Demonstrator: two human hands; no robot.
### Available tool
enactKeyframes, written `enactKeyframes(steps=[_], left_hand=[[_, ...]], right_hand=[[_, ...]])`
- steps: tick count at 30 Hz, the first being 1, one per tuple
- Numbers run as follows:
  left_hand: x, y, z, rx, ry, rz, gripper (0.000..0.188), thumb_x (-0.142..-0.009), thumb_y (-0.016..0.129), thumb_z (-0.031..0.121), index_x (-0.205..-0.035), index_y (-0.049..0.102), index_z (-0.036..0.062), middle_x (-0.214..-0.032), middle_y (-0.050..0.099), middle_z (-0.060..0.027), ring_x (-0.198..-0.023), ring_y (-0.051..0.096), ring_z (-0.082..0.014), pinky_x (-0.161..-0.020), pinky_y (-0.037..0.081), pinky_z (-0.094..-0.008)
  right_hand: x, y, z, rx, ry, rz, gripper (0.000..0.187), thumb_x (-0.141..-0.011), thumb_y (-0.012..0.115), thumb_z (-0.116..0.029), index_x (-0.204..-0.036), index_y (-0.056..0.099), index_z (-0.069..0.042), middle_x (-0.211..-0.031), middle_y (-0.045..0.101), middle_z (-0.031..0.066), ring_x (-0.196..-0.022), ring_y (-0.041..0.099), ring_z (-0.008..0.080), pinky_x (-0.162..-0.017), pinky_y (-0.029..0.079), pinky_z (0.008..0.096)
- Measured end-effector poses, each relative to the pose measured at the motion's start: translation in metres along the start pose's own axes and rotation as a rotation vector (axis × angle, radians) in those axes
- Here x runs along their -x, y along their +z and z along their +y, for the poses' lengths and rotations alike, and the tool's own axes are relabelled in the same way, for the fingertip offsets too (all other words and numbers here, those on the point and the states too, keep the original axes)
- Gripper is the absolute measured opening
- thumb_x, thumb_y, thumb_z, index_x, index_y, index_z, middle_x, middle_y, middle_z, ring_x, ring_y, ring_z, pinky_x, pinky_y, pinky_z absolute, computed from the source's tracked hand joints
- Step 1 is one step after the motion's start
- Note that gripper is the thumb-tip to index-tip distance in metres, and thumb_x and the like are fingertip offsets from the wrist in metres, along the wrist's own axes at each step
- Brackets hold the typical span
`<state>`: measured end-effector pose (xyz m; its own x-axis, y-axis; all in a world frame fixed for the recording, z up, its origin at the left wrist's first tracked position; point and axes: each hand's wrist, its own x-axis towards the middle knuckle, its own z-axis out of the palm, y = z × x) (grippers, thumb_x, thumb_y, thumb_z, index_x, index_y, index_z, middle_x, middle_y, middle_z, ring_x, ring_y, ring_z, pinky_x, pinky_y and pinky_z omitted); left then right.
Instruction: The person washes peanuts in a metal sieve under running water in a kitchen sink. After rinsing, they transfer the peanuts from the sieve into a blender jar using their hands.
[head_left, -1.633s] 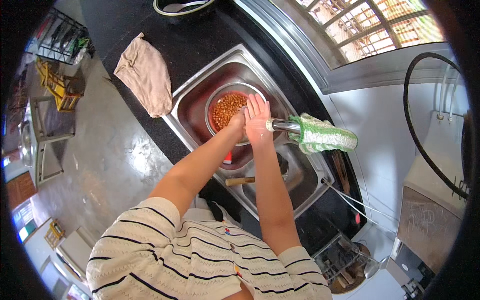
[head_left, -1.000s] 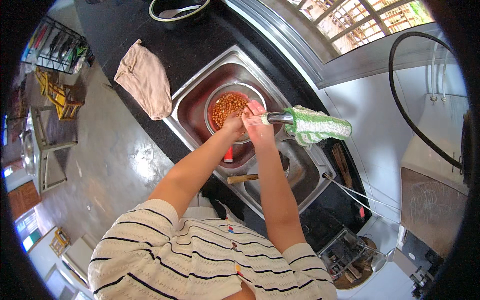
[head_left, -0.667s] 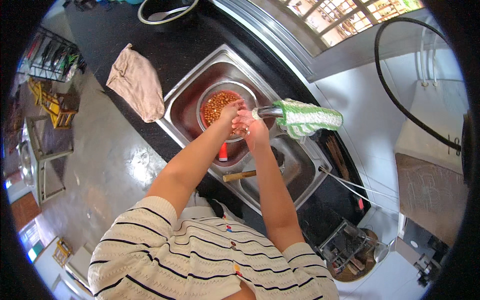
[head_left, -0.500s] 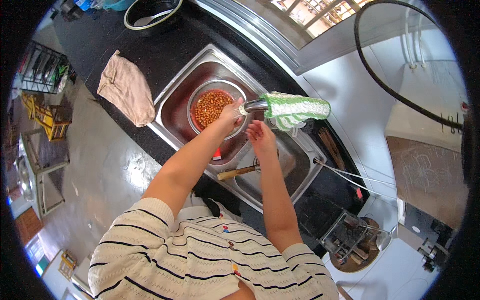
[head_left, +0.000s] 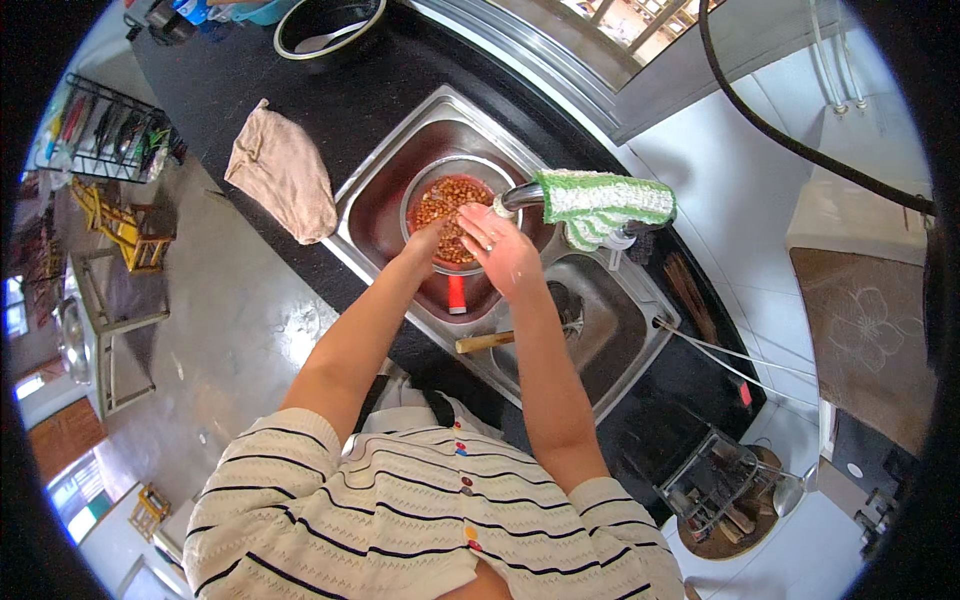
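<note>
A round metal bowl (head_left: 407, 212) stands in the left sink basin (head_left: 369, 214), with small brown nuts or beans (head_left: 452, 190) in reddish water. My left hand (head_left: 427, 243) is at the bowl's near left rim; its fingers are mostly hidden, so its grip does not show. Just below the faucet spout (head_left: 504, 203), my right hand (head_left: 503, 255) reaches over the bowl's right side, open with fingers stretched toward the nuts. Below the bowl a red handle-like piece (head_left: 457, 294) shows. A green and white knitted cloth (head_left: 606, 198) covers the faucet.
A wooden-handled tool (head_left: 484, 342) lies across the right basin (head_left: 610, 320). Left of the sink, a beige cloth (head_left: 283, 175) lies on the black counter (head_left: 215, 100). Farther back stands a dark bowl (head_left: 330, 50) with a spoon. A metal rack (head_left: 715, 485) sits at the right.
My left hand has moved from the faucet spout down to the bowl's near rim. My right hand has come up and left over the bowl, its fingers now extended.
</note>
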<state>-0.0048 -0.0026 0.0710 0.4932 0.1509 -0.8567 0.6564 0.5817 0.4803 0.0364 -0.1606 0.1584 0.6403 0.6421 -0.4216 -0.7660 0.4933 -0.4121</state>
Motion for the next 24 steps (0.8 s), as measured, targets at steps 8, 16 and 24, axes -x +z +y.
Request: enactKeyframes(steps=[8, 16, 24], left_hand=[[-0.029, -0.027, -0.044, -0.022, -0.039, 0.683, 0.067, -0.076, 0.069, 0.017, -0.133, 0.034, 0.0161, -0.124, 0.040, -0.0138, -0.100, 0.050, -0.0252, -0.068, 0.051, -0.0359], [-0.026, -0.043, -0.056, 0.134, -0.090, 0.246, 0.030, -0.083, 0.059, 0.009, -0.110, 0.047, 0.0048, -0.093, 0.049, -0.0082, -0.082, 0.051, -0.0214, -0.081, 0.051, -0.0440], [-0.025, -0.042, -0.049, 0.160, -0.163, 0.179, 0.023, -0.081, 0.061, 0.005, -0.102, 0.053, 0.0015, -0.098, 0.055, -0.0098, -0.086, 0.055, -0.0206, -0.072, 0.055, -0.0356]], right_hand=[[0.041, -0.188, -0.040, -0.454, -0.481, 0.889, 0.012, -0.081, 0.055, -0.008, -0.085, 0.057, 0.003, -0.087, 0.060, 0.0134, -0.086, 0.058, 0.0282, -0.076, 0.052, 0.0403], [0.078, -0.125, -0.087, -0.291, -0.547, 0.777, 0.029, -0.091, 0.044, -0.015, -0.110, 0.048, 0.007, -0.109, 0.056, 0.0167, -0.102, 0.055, 0.0287, -0.090, 0.047, 0.0413], [0.084, -0.117, -0.043, 0.027, -0.552, 0.696, 0.032, -0.090, 0.053, -0.022, -0.113, 0.049, -0.001, -0.114, 0.055, 0.0152, -0.102, 0.057, 0.0280, -0.091, 0.045, 0.0401]])
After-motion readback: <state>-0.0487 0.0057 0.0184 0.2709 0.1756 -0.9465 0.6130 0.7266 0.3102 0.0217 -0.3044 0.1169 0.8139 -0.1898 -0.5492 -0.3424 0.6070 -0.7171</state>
